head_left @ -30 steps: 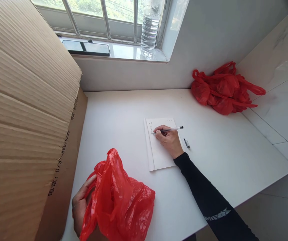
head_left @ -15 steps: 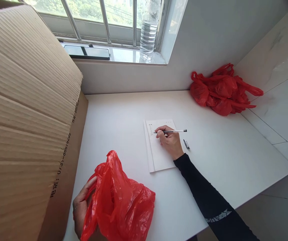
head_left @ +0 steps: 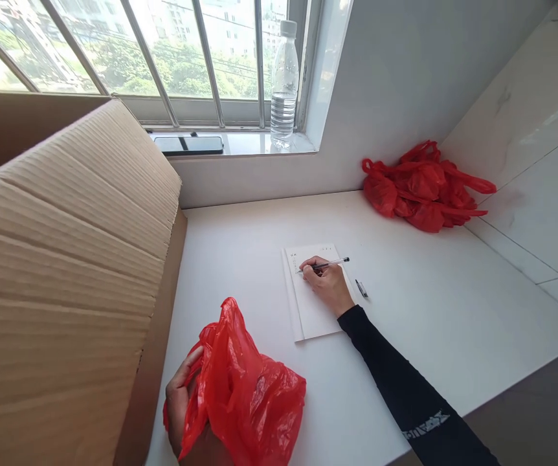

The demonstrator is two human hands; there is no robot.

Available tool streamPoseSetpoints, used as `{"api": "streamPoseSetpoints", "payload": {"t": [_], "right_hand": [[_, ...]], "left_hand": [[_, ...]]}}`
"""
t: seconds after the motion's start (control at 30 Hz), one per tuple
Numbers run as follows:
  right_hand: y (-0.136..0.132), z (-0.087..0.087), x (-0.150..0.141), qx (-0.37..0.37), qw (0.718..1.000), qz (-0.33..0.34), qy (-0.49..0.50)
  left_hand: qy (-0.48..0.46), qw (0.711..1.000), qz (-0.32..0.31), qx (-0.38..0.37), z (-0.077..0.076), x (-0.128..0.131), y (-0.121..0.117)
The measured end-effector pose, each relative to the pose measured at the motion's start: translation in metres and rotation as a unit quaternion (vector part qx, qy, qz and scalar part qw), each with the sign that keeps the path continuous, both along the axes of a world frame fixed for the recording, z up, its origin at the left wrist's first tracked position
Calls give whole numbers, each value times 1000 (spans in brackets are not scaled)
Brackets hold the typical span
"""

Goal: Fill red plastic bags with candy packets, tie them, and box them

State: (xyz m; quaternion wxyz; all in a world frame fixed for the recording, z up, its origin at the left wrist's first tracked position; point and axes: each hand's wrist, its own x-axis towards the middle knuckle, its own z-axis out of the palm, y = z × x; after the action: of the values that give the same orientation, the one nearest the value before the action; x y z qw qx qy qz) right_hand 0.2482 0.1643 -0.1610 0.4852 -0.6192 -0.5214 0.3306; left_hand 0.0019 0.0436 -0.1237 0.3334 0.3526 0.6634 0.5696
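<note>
My right hand (head_left: 328,283) grips a pen (head_left: 332,263) with its tip on a small white notepad (head_left: 308,304) in the middle of the white table (head_left: 429,304). A few small marks show at the pad's top left. The arm wears a black sleeve. My left hand (head_left: 180,406) is at the near edge, fingers closed on a crumpled red plastic bag (head_left: 245,395) that rests on the table. A small pen cap (head_left: 361,288) lies just right of my right hand.
A large cardboard box (head_left: 65,272) fills the left side, touching the table's left edge. A heap of red plastic bags (head_left: 422,188) lies at the back right by the tiled wall. On the window sill stand a water bottle (head_left: 283,90) and a dark phone (head_left: 189,144).
The camera has tilted up, showing more window and less box. My right hand's pen tip has stayed on the pad's upper left; my left hand still holds the bag.
</note>
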Motion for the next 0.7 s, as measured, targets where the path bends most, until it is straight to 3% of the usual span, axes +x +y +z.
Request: {"api": "streamPoseSetpoints", "payload": {"t": [0.23, 0.7], "right_hand": [[0, 0, -1, 4, 1000, 7, -5], [0, 0, -1, 22, 1000, 5, -4]], "left_hand": [[-81, 997, -10, -9, -8, -5, 2], [0, 1000, -17, 15, -10, -7, 3]]}}
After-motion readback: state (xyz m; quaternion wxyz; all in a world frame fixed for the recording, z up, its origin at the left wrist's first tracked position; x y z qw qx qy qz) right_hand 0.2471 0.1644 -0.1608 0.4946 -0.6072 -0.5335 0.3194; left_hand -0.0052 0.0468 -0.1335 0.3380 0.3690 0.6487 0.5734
